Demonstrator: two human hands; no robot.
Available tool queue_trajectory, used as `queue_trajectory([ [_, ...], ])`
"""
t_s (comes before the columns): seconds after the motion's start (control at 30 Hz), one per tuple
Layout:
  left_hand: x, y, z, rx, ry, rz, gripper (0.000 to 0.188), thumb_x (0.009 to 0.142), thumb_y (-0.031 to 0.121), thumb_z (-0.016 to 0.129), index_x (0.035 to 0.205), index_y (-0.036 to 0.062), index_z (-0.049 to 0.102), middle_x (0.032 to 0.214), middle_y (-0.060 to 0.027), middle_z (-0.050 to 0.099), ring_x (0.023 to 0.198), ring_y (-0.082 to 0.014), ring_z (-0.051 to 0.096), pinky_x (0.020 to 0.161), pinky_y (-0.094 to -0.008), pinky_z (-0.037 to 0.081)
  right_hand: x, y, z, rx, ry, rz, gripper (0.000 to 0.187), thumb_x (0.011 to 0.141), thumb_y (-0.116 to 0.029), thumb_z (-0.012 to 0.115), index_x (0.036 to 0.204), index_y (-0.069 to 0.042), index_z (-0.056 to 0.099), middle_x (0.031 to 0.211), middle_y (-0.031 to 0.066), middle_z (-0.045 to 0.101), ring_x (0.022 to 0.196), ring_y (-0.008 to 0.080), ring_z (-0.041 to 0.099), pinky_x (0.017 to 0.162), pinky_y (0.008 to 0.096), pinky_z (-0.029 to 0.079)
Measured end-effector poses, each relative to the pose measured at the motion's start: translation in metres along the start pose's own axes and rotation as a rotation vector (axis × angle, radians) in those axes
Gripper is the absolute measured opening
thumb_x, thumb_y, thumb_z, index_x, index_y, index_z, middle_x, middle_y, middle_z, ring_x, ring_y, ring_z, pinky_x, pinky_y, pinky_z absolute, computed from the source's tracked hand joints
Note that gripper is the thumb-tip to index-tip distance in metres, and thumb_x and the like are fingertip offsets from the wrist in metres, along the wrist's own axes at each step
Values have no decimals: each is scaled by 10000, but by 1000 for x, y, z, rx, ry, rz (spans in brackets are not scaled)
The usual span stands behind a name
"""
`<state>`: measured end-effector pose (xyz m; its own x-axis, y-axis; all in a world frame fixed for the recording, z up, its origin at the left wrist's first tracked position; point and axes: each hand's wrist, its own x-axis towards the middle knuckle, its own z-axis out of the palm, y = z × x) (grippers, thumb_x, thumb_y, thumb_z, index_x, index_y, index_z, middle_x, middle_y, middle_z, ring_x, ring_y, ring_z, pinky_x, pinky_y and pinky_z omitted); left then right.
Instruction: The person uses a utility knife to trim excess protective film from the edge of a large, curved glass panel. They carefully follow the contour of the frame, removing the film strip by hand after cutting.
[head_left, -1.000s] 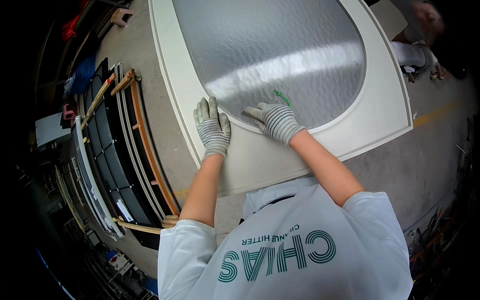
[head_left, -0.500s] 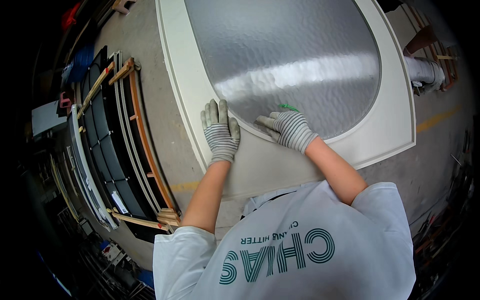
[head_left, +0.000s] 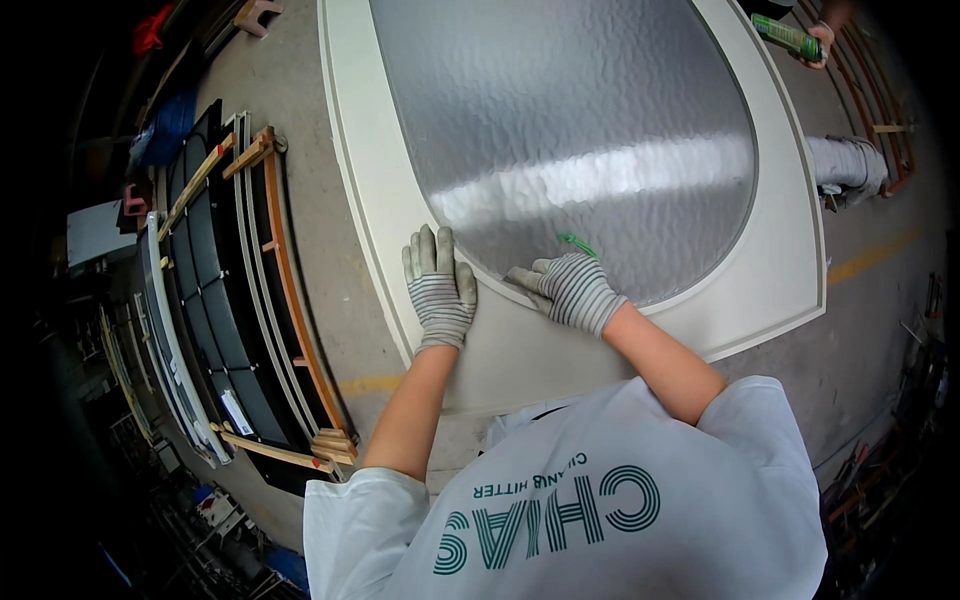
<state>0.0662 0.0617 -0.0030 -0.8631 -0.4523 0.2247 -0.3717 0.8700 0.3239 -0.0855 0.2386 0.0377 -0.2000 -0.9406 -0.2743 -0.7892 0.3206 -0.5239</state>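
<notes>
A large off-white panel (head_left: 500, 365) lies in front of me, with a rounded pane of rippled grey glass (head_left: 560, 90) set into it. My left hand (head_left: 440, 290), in a striped grey glove, rests flat on the panel's left part beside the glass edge, fingers stretched out. My right hand (head_left: 572, 292), gloved alike, is at the near curved edge of the glass, its fingers closed and pointing left along the rim. A green end (head_left: 577, 244) of some small item sticks out above this hand; the rest is hidden in the grip.
On the left, a dark panel (head_left: 205, 260) with wooden strips lies near an orange-brown frame (head_left: 290, 280). At the upper right, another person's hand (head_left: 822, 42) holds a green can (head_left: 788, 36). A wrapped white bundle (head_left: 848, 165) sits beyond the panel's right edge.
The view has shifted slightly, so the panel and my hands appear lower. My right fingertips stay at the glass rim. The other person's hand with the green can has come into view.
</notes>
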Motion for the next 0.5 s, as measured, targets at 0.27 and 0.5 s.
queue_trajectory([
  [0.27,-1,3,3,22,13,-22,543,903,220,481,1417,52,439,1439,-270,395,1341,-437,360,1151,-532,218,2,3,20,-9,121,6,336,910,-288,513,1225,-224,611,785,37,609,701,256,641,1019,549,373],
  [0.5,1,3,3,33,26,-16,549,901,223,489,1421,54,433,1433,-271,403,1343,-433,361,1150,-531,220,4,-11,-6,-4,-5,66,345,929,-280,484,1244,-214,605,930,72,670,838,280,682,1009,518,399],
])
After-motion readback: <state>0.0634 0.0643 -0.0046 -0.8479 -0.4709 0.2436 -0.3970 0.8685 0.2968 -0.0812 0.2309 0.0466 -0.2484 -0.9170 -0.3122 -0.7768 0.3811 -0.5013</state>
